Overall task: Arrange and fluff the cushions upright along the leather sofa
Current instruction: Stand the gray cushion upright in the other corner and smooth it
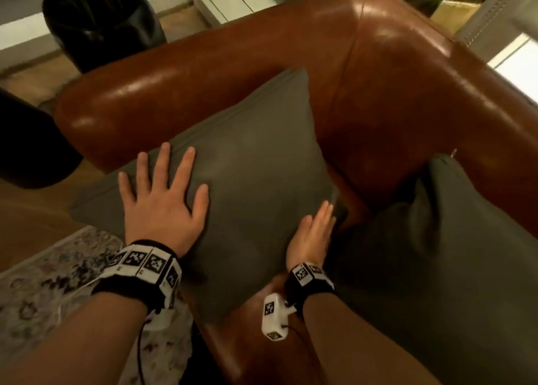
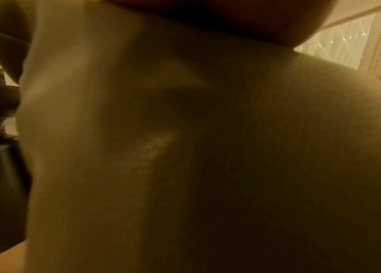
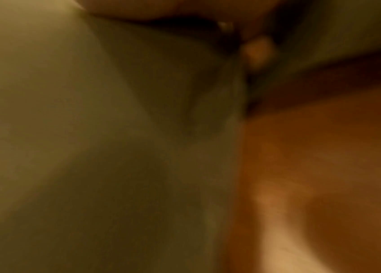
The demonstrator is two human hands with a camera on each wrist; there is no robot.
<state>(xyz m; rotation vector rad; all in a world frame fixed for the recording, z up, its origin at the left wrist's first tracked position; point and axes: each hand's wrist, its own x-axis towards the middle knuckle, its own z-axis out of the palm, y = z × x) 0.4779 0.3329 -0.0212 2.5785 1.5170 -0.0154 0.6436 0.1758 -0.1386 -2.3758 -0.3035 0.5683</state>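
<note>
A grey-green square cushion (image 1: pixel 247 181) leans in the corner of the brown leather sofa (image 1: pixel 393 93), against its armrest (image 1: pixel 174 88). My left hand (image 1: pixel 163 192) lies flat on the cushion's face, fingers spread and straight. My right hand (image 1: pixel 314 230) presses edge-on with straight fingers against the cushion's right side. A second grey-green cushion (image 1: pixel 436 253) sits to the right on the seat. The left wrist view is filled by blurred cushion fabric (image 2: pixel 185 147). In the right wrist view, cushion fabric (image 3: pixel 91 147) meets the orange-brown leather seat (image 3: pixel 325 166), all blurred.
A black planter (image 1: pixel 102 26) stands on the wooden floor behind the armrest. A dark round object (image 1: pixel 26 140) sits at the left edge. A patterned rug (image 1: pixel 52 274) lies at the lower left. A curtain and bright window (image 1: pixel 500 21) are at the upper right.
</note>
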